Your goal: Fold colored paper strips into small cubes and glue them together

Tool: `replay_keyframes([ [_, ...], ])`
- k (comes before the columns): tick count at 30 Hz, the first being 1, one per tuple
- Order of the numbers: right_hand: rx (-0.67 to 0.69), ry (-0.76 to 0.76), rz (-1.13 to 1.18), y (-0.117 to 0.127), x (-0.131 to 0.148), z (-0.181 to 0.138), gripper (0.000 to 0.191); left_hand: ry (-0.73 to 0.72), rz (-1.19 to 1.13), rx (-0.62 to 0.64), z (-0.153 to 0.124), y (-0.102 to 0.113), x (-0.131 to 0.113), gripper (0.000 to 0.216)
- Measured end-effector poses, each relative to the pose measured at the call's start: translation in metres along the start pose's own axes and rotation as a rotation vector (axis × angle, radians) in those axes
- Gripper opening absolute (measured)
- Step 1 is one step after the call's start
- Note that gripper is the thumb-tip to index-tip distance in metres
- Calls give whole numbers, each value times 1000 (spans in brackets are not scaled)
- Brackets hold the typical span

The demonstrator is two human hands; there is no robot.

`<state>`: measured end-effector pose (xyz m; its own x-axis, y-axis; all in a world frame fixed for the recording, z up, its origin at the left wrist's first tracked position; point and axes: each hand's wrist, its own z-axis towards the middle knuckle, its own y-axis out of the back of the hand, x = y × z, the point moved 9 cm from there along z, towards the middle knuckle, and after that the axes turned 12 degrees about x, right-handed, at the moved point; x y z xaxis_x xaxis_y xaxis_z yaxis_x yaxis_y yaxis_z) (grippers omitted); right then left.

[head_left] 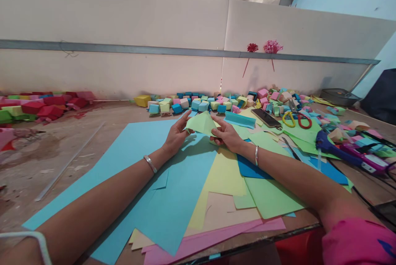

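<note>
A folded piece of light green paper (201, 124) is held up between my two hands, over a large blue sheet (185, 182). My left hand (177, 133) grips its left corner, thumb and fingers pinching the edge. On the right side, my right hand (227, 134) pinches the other corner, its thumb on top. The paper has a raised fold in its middle. Just behind my right hand lies a folded blue paper strip (239, 120). Under my right wrist are yellow (225, 172) and green sheets (272, 197).
Small paper boxes (202, 105) line the back of the table, with red ones (51, 110) at left. To the right lie a phone (266, 118), scissors (297, 120), a glue gun (331, 143) and cables. A metal ruler (71, 161) rests at left; pink sheets (213, 238) edge the front.
</note>
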<state>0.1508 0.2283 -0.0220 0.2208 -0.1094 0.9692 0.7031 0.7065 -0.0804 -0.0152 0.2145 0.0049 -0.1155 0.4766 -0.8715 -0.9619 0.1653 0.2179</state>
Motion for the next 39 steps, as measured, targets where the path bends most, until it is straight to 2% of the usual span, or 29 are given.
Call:
replay_keyframes([
  [4,37,-19,9,-2,-3,0,76,-40,131,56,-3,-7,-15,66],
  [7,36,-28,-29,-2,-5,1,66,-64,220,83,-4,-11,-20,64],
  [12,-59,1,-96,6,-5,3,34,-95,315,110,-3,-14,-22,67],
  [16,-177,83,-187,18,4,1,26,-113,360,135,-2,-17,-25,68],
  [18,-233,109,-212,24,8,0,25,-105,363,129,-1,-17,-26,64],
  [23,-318,131,-188,32,8,-3,26,-36,321,22,-3,-8,-20,27],
  [27,-396,173,-170,38,9,-6,26,97,200,-32,-6,-3,-1,32],
  [30,-363,158,-138,36,7,-4,29,185,101,-52,-8,0,10,32],
  [35,-215,66,-36,26,-2,1,41,262,-13,-71,-9,1,19,27],
  [39,-235,50,29,30,-6,1,40,283,-92,-78,-9,1,22,24],
])
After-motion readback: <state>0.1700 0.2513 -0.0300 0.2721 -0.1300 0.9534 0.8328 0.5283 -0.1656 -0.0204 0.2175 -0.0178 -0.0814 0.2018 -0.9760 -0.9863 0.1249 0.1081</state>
